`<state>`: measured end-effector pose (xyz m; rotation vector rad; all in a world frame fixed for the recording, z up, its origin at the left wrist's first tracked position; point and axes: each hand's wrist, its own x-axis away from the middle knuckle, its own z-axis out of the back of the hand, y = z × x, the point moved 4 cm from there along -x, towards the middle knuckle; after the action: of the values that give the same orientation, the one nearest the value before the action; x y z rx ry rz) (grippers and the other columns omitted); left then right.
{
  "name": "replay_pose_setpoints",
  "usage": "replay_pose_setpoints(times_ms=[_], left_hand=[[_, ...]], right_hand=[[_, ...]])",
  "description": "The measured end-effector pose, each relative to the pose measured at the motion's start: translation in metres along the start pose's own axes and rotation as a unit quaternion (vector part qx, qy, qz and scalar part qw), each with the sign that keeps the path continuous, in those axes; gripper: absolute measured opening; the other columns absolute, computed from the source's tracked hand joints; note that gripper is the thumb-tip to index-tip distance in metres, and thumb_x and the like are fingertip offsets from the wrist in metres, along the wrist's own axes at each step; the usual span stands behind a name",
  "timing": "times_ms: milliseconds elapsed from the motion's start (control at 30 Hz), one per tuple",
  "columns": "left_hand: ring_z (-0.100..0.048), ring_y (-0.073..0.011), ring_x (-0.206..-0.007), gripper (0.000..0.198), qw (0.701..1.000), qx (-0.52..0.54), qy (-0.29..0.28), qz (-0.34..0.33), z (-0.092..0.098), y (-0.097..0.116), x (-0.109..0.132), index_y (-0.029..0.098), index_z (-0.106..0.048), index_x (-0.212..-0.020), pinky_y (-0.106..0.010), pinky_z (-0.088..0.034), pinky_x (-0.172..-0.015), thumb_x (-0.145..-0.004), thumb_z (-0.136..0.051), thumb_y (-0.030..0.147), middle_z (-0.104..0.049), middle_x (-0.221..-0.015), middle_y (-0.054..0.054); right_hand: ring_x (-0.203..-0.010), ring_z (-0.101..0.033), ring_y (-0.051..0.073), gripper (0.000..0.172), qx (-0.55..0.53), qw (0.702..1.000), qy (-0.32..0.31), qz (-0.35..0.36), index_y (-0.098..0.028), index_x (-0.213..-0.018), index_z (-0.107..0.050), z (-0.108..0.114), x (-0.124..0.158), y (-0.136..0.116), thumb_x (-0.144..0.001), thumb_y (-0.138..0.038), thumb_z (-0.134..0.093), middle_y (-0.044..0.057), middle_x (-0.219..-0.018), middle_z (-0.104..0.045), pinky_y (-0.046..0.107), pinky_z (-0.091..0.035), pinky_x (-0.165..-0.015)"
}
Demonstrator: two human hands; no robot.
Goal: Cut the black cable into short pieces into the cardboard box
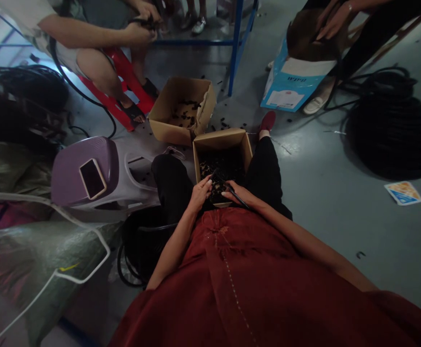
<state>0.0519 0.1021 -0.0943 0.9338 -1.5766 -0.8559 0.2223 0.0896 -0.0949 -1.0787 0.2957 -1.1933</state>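
Between my knees stands an open cardboard box (200,150) with many small black pieces in it. Both hands are over its near side. My right hand (239,194) is closed around a thin black tube (235,193), which slants across the palm and back beneath the wrist. My left hand (200,193) is pinched at the box's near left, close to the tube's front end; what its fingertips hold is too small and dark to make out.
A second cardboard box (163,126) with scattered black bits stands ahead. At left, a purple stool (65,168) carries a phone (92,179). Co-workers sit ahead left and right, one at a blue carton (280,82). A black coil (394,130) lies at right.
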Motion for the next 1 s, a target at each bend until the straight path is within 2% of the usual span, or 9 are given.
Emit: replay_pose_setpoints(times_ms=[167,433,667,1000], left_hand=[[-0.033,-0.0016,-0.042,0.056,1.000,-0.018,0.007,0.007,0.000,-0.003,-0.002,0.013,-0.055,-0.123,-0.016,-0.021,-0.040,-0.075,-0.062,0.041,-0.044,-0.059,0.005],[-0.032,-0.0015,-0.040,0.056,0.999,-0.025,-0.005,0.024,-0.002,-0.005,-0.003,0.014,-0.055,-0.124,-0.016,-0.020,-0.039,-0.075,-0.061,0.042,-0.043,-0.058,0.005],[-0.032,-0.0013,-0.040,0.054,0.999,-0.028,-0.013,0.025,-0.003,-0.005,-0.003,0.015,-0.056,-0.123,-0.016,-0.020,-0.039,-0.076,-0.060,0.041,-0.044,-0.058,0.005],[-0.033,-0.0016,-0.040,0.055,0.999,-0.032,0.015,0.025,-0.002,-0.005,-0.003,0.013,-0.056,-0.123,-0.017,-0.020,-0.039,-0.075,-0.062,0.039,-0.044,-0.056,0.006]], right_hand=[[-0.094,-0.060,0.022,0.044,0.028,1.000,-0.002,-0.010,-0.015,-0.120,-0.046,0.002,0.002,0.004,-0.086,-0.043,-0.048,0.013,-0.109,-0.061,0.029,-0.044,-0.078],[-0.081,-0.060,0.018,0.030,0.046,0.999,0.017,-0.024,-0.017,-0.111,-0.050,-0.004,0.002,0.012,-0.085,-0.031,-0.050,0.008,-0.094,-0.064,0.025,-0.042,-0.070],[-0.074,-0.060,0.016,0.025,0.063,0.998,0.028,-0.012,-0.019,-0.107,-0.050,-0.005,0.002,0.016,-0.083,-0.027,-0.049,0.005,-0.088,-0.065,0.022,-0.041,-0.066],[-0.070,-0.060,0.017,0.023,0.090,0.995,0.034,-0.016,-0.020,-0.104,-0.052,-0.005,0.001,0.022,-0.082,-0.027,-0.050,0.004,-0.080,-0.065,0.022,-0.038,-0.061]])
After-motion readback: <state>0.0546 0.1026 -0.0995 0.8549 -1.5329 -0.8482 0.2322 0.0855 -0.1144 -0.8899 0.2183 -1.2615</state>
